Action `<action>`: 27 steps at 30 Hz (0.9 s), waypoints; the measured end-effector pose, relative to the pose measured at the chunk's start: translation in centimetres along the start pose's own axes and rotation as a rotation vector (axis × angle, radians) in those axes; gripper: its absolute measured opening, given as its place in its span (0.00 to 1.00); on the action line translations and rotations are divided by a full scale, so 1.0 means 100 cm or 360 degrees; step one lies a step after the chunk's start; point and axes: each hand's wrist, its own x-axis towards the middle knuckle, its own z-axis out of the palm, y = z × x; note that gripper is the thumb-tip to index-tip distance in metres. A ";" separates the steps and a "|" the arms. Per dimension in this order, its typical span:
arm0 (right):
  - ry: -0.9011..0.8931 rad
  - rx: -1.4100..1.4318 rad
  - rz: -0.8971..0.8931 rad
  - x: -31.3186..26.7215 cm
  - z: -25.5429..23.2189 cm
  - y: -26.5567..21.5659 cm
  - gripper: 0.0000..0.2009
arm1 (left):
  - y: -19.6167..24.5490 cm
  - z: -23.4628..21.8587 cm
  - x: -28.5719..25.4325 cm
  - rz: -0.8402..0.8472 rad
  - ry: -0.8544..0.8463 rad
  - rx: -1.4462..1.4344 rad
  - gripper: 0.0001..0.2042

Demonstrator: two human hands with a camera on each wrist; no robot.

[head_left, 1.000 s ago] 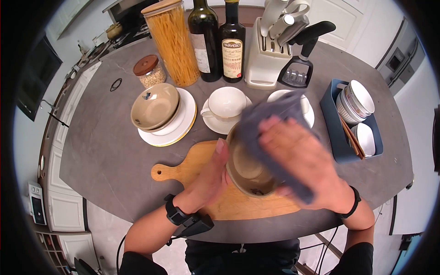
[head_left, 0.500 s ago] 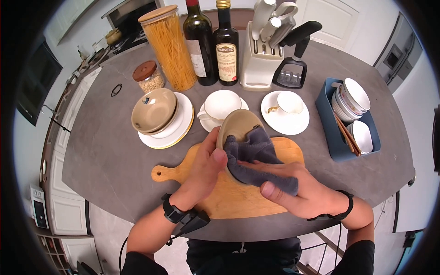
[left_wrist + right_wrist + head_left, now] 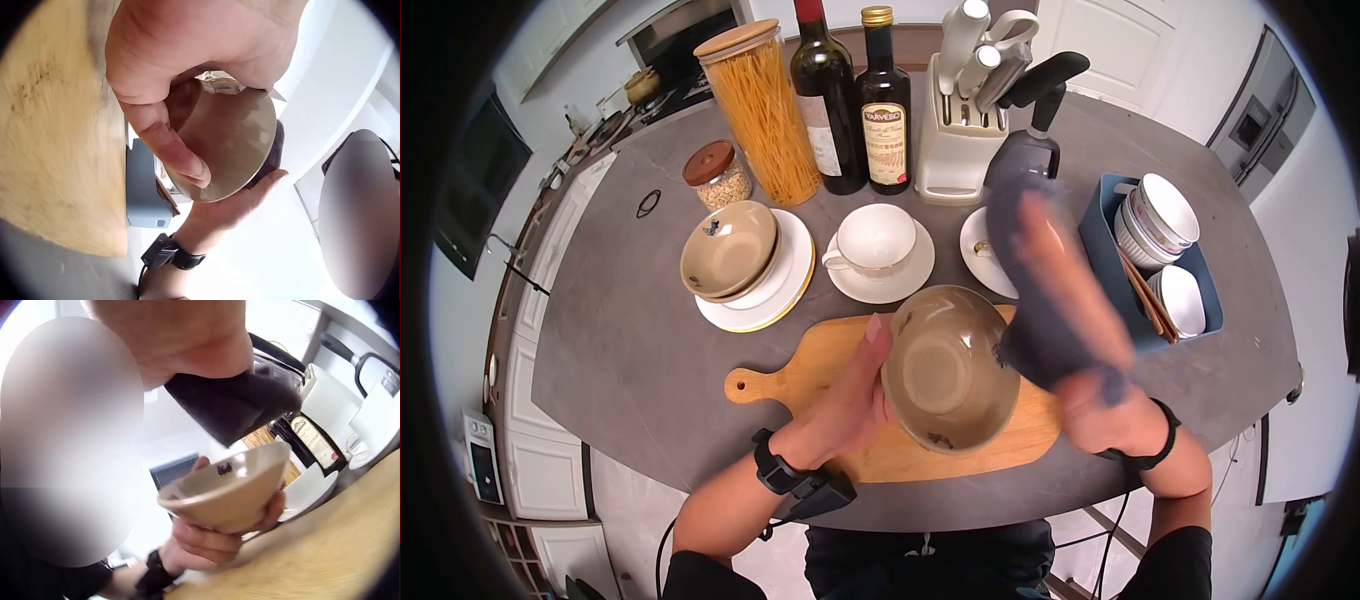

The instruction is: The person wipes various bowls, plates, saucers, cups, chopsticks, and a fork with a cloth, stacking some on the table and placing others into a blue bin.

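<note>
My left hand (image 3: 850, 400) grips a beige bowl (image 3: 945, 370) by its left side, over the wooden cutting board (image 3: 810, 365). Small dark motifs mark the bowl's inner wall, and its mouth faces up toward the head camera. In the left wrist view, fingers curl under the bowl's outside (image 3: 237, 137). A dark grey cloth (image 3: 1040, 325) hangs in my right hand (image 3: 1108, 335), blurred by motion, raised to the right of the bowl. The right wrist view shows the cloth (image 3: 231, 406) above the bowl's rim, apart from it.
Stacked beige bowls (image 3: 730, 245) sit on white plates at left. Behind the board are a white cup (image 3: 878, 238) on its saucer and a partly hidden saucer (image 3: 978, 255). A blue bin (image 3: 1115, 270) of bowls stands right; bottles (image 3: 887, 130), a pasta jar (image 3: 760, 110) and knife block (image 3: 960, 155) stand behind.
The cloth was over the bowl, then inside it with the bowl tilted; now my right hand has lifted it out to the right. The bowl has turned back mouth-up, still in my left hand.
</note>
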 end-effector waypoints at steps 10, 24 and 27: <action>-0.0377 -0.0186 0.0171 0.008 0.019 -0.012 0.35 | -0.006 -0.006 -0.010 -0.0050 -0.0094 0.0251 0.37; -0.0123 -0.0313 0.0586 0.002 0.021 0.000 0.14 | 0.004 -0.006 -0.008 0.0013 -0.0128 0.0449 0.48; -0.0095 -0.0271 0.0785 0.004 0.020 -0.001 0.14 | 0.005 -0.005 -0.006 0.0137 -0.0034 0.0460 0.48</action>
